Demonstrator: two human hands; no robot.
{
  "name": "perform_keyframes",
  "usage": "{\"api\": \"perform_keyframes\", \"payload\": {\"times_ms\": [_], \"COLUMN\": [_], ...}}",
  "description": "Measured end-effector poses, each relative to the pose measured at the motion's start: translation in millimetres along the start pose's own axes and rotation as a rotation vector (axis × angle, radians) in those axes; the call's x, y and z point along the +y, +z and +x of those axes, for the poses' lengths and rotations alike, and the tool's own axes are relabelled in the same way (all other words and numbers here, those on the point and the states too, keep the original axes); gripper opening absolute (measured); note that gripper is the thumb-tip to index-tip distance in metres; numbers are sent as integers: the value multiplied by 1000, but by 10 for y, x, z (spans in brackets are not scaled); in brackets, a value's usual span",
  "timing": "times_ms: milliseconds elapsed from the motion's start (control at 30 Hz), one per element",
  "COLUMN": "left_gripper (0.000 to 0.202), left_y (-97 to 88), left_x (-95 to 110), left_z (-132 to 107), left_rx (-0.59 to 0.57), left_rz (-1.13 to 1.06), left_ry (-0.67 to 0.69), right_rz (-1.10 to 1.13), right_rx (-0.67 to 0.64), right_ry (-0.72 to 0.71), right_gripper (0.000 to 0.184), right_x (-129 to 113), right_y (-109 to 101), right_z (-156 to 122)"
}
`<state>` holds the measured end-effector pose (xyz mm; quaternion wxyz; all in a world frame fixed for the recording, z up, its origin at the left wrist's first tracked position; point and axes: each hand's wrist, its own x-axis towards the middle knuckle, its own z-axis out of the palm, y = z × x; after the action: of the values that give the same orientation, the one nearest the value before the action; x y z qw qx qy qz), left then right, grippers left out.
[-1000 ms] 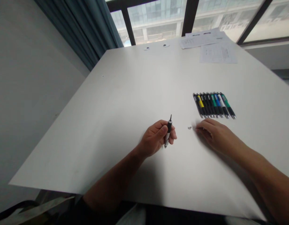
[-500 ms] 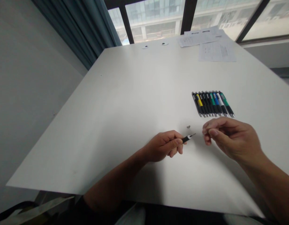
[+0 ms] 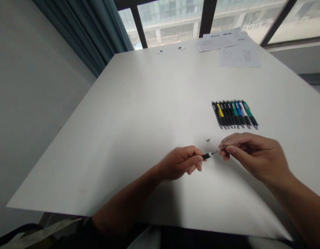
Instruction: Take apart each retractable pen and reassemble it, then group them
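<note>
My left hand is closed round a black pen and holds it level, its thin tip pointing right. My right hand is pinched at that tip, thumb and forefinger pressed together on a small part too tiny to name. A small silver piece lies on the white table just beyond the pen. Behind my right hand a row of several pens lies side by side, with black, yellow, green, blue and white barrels.
Printed paper sheets lie at the table's far right edge by the window. Two small round discs sit at the far edge. A blue curtain hangs at the back left, and a grey wall runs along the left.
My left hand turned the pen from upright to level, tip toward the right. My right hand lifted off the table, pinched, and moved left to meet the pen's tip.
</note>
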<state>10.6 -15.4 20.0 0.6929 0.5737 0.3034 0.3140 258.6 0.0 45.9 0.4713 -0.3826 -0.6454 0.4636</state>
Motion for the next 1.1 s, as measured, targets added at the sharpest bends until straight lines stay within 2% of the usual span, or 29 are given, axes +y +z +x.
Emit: {"api": "perform_keyframes", "payload": {"times_ms": [133,367,567,767,833,933,1000,1100], "left_gripper": [37,34,33,36,37,38,38,38], "left_y": [5,0,10,2,-6,-18,-21,-20], "left_x": [9,-20,14,-3,-18,-26,-24,-27], "left_z": [9,5,8,7,5,11,20,31], "left_rx": [14,21,21,26,41,58,62,77], "left_rz": [-5,-10,-7,10,-16,-56,-74,-72], "left_ry": [0,20,14,-8,-5,-2,3,-10], "right_rz": [-31,12,-38,-139,-229,-558,-685,-710], "right_rx": [-7,64,-29,-184,-221,-173,-200,-223], "right_ry": [-5,-35,8,3,-35,-139,-189,-222], "right_gripper": [7,7,3,12,22,33,28,20], "right_x": [-13,6,-41,-28,52,236,351,420], "right_y": [-8,-37,22,61,34,-7,-22,-42], "right_z": [-9,-9,-6,21,51,118,160,183]}}
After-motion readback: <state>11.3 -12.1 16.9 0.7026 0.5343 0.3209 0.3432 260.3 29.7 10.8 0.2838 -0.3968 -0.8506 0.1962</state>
